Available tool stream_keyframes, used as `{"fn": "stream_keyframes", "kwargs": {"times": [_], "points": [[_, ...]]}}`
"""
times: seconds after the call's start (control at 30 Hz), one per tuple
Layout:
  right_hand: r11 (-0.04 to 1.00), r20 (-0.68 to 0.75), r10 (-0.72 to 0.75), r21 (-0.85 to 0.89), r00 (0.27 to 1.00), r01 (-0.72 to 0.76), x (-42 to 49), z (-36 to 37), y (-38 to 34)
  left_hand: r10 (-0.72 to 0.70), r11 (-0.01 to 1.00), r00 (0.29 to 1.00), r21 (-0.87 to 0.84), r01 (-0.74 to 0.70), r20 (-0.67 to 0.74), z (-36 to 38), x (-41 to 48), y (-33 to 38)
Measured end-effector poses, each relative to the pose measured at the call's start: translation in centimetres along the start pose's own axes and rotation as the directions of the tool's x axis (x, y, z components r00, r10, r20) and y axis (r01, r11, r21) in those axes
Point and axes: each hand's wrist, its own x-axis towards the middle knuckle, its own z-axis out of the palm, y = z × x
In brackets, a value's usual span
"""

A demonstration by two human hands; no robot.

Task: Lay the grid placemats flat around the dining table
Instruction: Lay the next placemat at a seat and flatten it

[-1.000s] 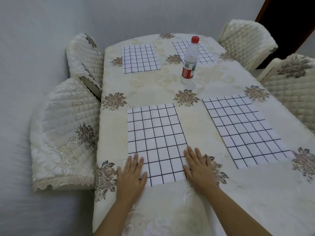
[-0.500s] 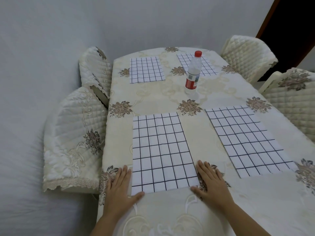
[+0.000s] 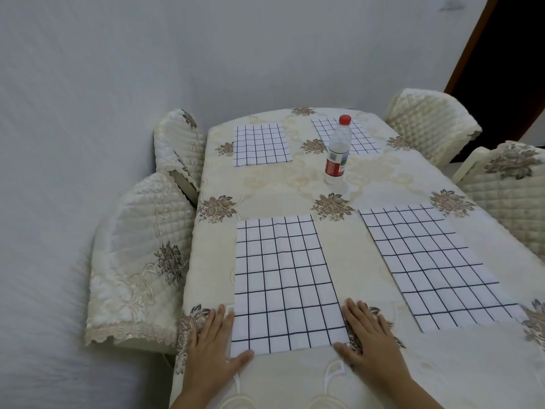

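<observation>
Several white placemats with a black grid lie flat on the dining table point(image 3: 413, 379), which wears a cream floral cloth. The near left placemat point(image 3: 284, 284) lies between my hands. My left hand point(image 3: 213, 346) rests flat at its near left corner, thumb touching the near edge. At the near right corner, my right hand point(image 3: 368, 340) lies flat on the cloth, fingers spread. Another placemat point(image 3: 436, 267) lies to the right. Two more sit at the far end, the far left placemat point(image 3: 261, 144) and the far right placemat point(image 3: 354, 137), the latter partly behind a bottle.
A clear water bottle point(image 3: 337, 152) with a red cap stands upright mid-table. Quilted cream chairs flank the table: two on the left point(image 3: 138, 255) point(image 3: 180, 146), two on the right point(image 3: 427, 122) point(image 3: 513, 190). A grey wall is behind, a dark doorway at the upper right.
Both hands slid off the near left placemat's surface toward its near corners and outward. The view tilted upward, showing more wall.
</observation>
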Motion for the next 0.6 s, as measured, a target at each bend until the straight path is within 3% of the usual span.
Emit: {"fn": "stream_keyframes", "kwargs": {"times": [0.2,0.47,0.6], "points": [[1.0,0.0,-0.009,-0.003,1.0,0.009,-0.1,0.4,0.2,-0.031,0.999,0.999,0.031,0.03,0.037,0.5,0.0,-0.2],[1.0,-0.01,-0.013,0.005,1.0,0.013,0.0,0.7,0.5,0.009,0.999,0.995,0.051,-0.004,-0.1,1.2,0.0,-0.5],[1.0,-0.013,-0.023,-0.004,1.0,0.023,0.0,0.8,0.6,0.001,0.999,0.997,0.045,0.002,-0.079,1.3,0.0,-0.5]]}}
